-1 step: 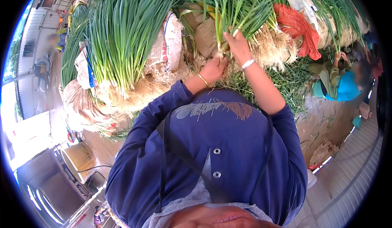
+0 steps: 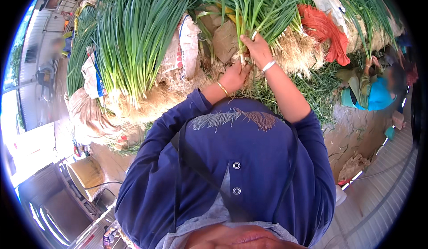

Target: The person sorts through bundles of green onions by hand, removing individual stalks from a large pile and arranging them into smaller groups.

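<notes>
My right hand [image 2: 260, 51] is closed around a small bunch of green onions [image 2: 242, 30], their leaves pointing away from me and their white ends toward me. Just below and to its left, my left hand [image 2: 234, 76] has its fingers curled in a pinch at the white lower ends of the same bunch. What exactly lies between those fingertips is partly hidden. Behind the hands rests a big heap of green onions [image 2: 267, 4]. Pale roots [image 2: 296, 51] stick out of the heap to the right of my right hand.
Left stands another large pile of green onions [image 2: 133, 39], beside a white woven sack [image 2: 187, 39]. A red mesh bag [image 2: 324, 33] lies over the heap at right. Leaf scraps [image 2: 312, 91] cover the ground. A co-worker in blue [image 2: 379, 93] sits far right; a yellow bucket [image 2: 87, 173] stands lower left.
My left fingers have slid slightly toward me along the white ends. My right hand has shifted a little, still holding the green onions.
</notes>
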The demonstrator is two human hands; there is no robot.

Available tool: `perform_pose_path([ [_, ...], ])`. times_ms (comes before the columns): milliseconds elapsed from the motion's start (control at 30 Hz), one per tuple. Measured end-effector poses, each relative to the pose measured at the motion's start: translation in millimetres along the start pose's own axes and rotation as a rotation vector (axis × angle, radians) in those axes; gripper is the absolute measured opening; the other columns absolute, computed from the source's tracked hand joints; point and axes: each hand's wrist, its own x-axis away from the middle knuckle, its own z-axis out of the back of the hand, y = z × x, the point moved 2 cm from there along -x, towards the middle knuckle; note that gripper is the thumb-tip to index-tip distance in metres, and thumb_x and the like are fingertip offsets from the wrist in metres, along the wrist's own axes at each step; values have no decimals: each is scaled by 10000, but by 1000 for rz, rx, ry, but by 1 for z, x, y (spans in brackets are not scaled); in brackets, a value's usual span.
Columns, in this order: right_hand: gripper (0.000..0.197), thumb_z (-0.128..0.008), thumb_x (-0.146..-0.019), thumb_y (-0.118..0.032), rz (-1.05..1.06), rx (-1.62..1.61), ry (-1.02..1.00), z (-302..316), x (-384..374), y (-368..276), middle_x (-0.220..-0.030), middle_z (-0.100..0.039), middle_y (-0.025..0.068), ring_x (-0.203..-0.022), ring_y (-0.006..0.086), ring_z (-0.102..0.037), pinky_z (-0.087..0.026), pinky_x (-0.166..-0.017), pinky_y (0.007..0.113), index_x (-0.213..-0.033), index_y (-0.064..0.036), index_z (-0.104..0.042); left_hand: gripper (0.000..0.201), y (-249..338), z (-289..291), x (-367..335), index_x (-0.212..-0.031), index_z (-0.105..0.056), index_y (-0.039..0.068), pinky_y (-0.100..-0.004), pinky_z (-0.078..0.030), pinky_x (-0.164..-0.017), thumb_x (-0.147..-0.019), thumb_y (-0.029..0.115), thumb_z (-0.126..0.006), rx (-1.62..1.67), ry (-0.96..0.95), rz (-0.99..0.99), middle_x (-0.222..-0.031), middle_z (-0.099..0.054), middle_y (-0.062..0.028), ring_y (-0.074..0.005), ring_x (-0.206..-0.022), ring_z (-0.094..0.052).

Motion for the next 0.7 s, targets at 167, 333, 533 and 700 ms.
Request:
perform_pose_path([
  [167, 206, -542, -909, -188, 122, -57, 125, 3, 17, 10, -765, -571, 45, -696, 145, -542, -456, -629, 308, -1031, -29, -497, 373, -10, 2, -8, -1185, -511, 13, -305, -448, -718, -964, 303, -434, 442, -72, 216, -896, -612, -69, -164, -784, -538],
  [333, 194, -462, -953, -222, 39, -568, -107, 20, 58, 2, -606, -419, -17, -536, 118, -416, -383, -500, 266, -801, -109, -422, 381, -16, 8, -4, -1194, -528, 5, -247, -422, -652, -955, 290, -446, 637, 103, 291, -836, -564, -12, -83, -724, -484],
  [533, 368, -566, -866, -349, 279, 535, 161, 6, 17, -28, -758, -615, 158, -701, 296, -610, -486, -661, 402, -979, -2, -519, 203, 15, 9, -3, -1007, -443, -9, -509, -473, -622, -873, 143, -440, -359, 24, 28, -774, -621, -235, -434, -679, -597],
  [700, 319, -565, -802, -259, 206, 924, 64, 7, 21, -28, -805, -611, 243, -738, 377, -611, -490, -704, 453, -935, 27, -516, 289, 4, 7, -3, -1079, -461, -32, -483, -483, -678, -837, 125, -471, -421, -61, 58, -803, -617, -252, -413, -754, -610],
])
